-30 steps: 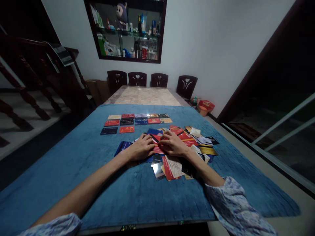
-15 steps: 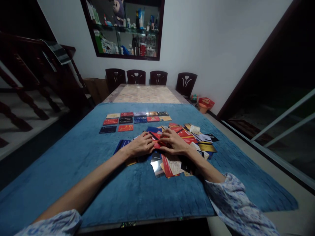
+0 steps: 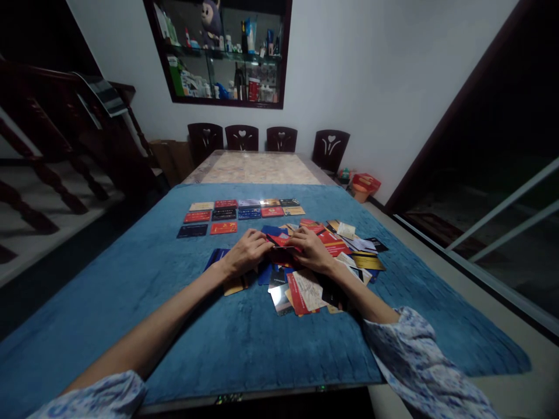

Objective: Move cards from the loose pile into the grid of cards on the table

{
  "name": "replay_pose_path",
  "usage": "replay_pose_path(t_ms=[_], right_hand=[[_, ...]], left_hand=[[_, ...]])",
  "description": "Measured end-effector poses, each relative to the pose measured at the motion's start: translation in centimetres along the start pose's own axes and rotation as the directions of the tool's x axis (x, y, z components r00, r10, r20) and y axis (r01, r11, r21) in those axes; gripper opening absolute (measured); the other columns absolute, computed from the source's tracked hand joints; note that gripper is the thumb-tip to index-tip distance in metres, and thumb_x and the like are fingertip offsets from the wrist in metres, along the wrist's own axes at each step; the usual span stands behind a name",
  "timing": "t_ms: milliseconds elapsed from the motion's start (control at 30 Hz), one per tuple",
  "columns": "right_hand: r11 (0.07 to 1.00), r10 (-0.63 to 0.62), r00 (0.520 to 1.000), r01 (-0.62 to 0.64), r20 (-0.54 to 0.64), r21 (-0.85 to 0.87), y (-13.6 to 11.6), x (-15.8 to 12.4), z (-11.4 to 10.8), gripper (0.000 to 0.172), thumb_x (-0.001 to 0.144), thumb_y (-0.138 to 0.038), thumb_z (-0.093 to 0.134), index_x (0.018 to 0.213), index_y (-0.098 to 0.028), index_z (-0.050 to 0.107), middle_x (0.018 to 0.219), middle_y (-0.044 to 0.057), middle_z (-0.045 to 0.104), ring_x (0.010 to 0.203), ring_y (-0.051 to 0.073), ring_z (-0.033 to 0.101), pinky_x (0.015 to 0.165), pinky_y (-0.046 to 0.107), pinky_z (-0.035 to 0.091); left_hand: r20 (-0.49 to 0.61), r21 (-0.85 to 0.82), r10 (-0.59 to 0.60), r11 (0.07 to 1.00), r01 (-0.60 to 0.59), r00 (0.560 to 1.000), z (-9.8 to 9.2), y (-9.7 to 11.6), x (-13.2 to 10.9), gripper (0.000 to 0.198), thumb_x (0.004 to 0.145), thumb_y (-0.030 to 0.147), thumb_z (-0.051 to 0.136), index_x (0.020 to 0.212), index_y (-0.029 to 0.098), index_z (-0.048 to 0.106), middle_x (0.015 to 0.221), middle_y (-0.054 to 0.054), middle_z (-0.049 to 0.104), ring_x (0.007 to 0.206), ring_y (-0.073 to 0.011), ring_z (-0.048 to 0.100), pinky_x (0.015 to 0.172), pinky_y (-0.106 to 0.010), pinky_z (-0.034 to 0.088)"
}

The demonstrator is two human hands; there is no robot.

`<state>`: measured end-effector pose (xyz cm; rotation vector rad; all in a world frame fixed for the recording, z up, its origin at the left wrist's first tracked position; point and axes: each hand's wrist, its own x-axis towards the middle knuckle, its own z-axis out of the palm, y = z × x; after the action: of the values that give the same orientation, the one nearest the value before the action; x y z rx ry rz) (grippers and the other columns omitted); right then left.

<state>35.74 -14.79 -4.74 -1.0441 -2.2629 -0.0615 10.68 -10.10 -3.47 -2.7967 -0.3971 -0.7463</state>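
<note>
My left hand (image 3: 247, 252) and my right hand (image 3: 311, 250) come together over a loose pile of plastic cards. Between their fingertips they pinch a red card (image 3: 283, 248) by its two ends. It is tipped almost edge-on, so its printed face barely shows. Beneath and around the hands, the pile holds a silver card (image 3: 282, 299), a red-and-cream card (image 3: 308, 291), a gold card (image 3: 367, 261) and a blue card (image 3: 217, 256). My fingers and wrists hide part of the pile.
Beyond the pile, several cards lie in rows, among them an orange-red card (image 3: 223, 228) and a dark blue card (image 3: 192, 231). A blue cloth (image 3: 144, 279) covers the near table. Dark chairs (image 3: 241, 138) stand at the far end, below a wall cabinet (image 3: 227, 105).
The red card between my hands has been lifted and tipped up from lying flatter on the pile. Both hands have shifted slightly, with fingertips now closed at its ends.
</note>
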Motion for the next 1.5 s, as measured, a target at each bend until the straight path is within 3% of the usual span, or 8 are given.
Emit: replay_pose_path(t_ms=[200,400,667,967,1200,1367,1500], right_hand=[[0.998,0.063,0.997,-0.063,-0.033,0.007,0.2,-0.1,0.0,0.016,0.091,-0.02,0.057,0.095,-0.02,0.072,0.089,0.009,0.071,0.085,0.023,0.052,0.084,0.042,0.045],[0.993,0.115,0.993,-0.116,-0.04,-0.013,0.3,0.0,-0.1,0.012,0.089,-0.021,0.058,0.086,-0.02,0.07,0.082,0.008,0.069,0.084,0.024,0.051,0.081,0.04,0.045],[0.989,0.142,0.989,-0.143,-0.027,-0.043,0.4,0.0,-0.1,0.006,0.085,-0.02,0.063,0.083,-0.02,0.069,0.082,0.007,0.069,0.086,0.025,0.051,0.079,0.038,0.044],[0.984,0.177,0.982,-0.177,-0.06,0.009,0.1,0.1,-0.3,0.006,0.082,-0.018,0.065,0.077,-0.021,0.067,0.073,0.005,0.063,0.082,0.023,0.05,0.074,0.036,0.043],[0.972,0.221,0.968,-0.207,-0.12,0.114,-0.3,0.3,-0.4,0.009,0.082,-0.017,0.06,0.079,-0.021,0.068,0.072,0.004,0.062,0.083,0.023,0.051,0.079,0.037,0.043],[0.95,0.279,0.941,-0.241,-0.194,0.197,-0.5,0.5,-0.3,0.009,0.084,-0.024,0.057,0.085,-0.021,0.065,0.084,0.006,0.066,0.086,0.023,0.057,0.079,0.036,0.046],[0.926,0.299,0.936,-0.238,-0.184,0.292,-0.8,0.6,0.2,0.012,0.087,-0.025,0.052,0.093,-0.022,0.062,0.09,0.006,0.067,0.085,0.022,0.061,0.077,0.035,0.048]], left_hand=[[-0.034,-0.012,-0.089,0.996,0.088,0.995,0.6,-0.3,0.0,0.027,0.093,0.016,0.05,0.115,0.015,0.065,0.099,-0.012,0.072,0.102,-0.0243,0.061,0.089,-0.041,0.045],[0.023,-0.052,-0.19,0.98,0.191,0.982,0.8,-0.3,0.3,0.032,0.091,0.009,0.046,0.116,0.016,0.065,0.099,-0.01,0.073,0.102,-0.0238,0.06,0.085,-0.038,0.041],[0.037,-0.199,-0.371,0.907,0.371,0.928,0.7,0.2,0.7,0.027,0.089,0.009,0.05,0.103,0.018,0.071,0.094,-0.008,0.072,0.093,-0.0217,0.061,0.082,-0.036,0.041],[-0.041,-0.309,-0.497,0.831,0.462,0.867,1.2,0.5,0.7,0.023,0.085,0.008,0.058,0.098,0.018,0.075,0.092,-0.007,0.073,0.09,-0.0203,0.065,0.085,-0.035,0.048],[-0.057,-0.401,-0.587,0.754,0.52,0.807,1.3,1.2,0.8,0.021,0.085,0.01,0.059,0.094,0.018,0.076,0.094,-0.005,0.075,0.088,-0.0187,0.069,0.083,-0.033,0.054],[-0.041,-0.416,-0.578,0.751,0.512,0.815,1.7,1.0,0.6,0.02,0.082,0.008,0.063,0.093,0.018,0.076,0.095,-0.006,0.074,0.088,-0.0183,0.068,0.084,-0.033,0.054],[-0.032,-0.401,-0.563,0.764,0.505,0.826,1.8,1.1,0.5,0.02,0.082,0.008,0.066,0.095,0.019,0.076,0.094,-0.005,0.072,0.092,-0.0191,0.067,0.087,-0.035,0.052]])
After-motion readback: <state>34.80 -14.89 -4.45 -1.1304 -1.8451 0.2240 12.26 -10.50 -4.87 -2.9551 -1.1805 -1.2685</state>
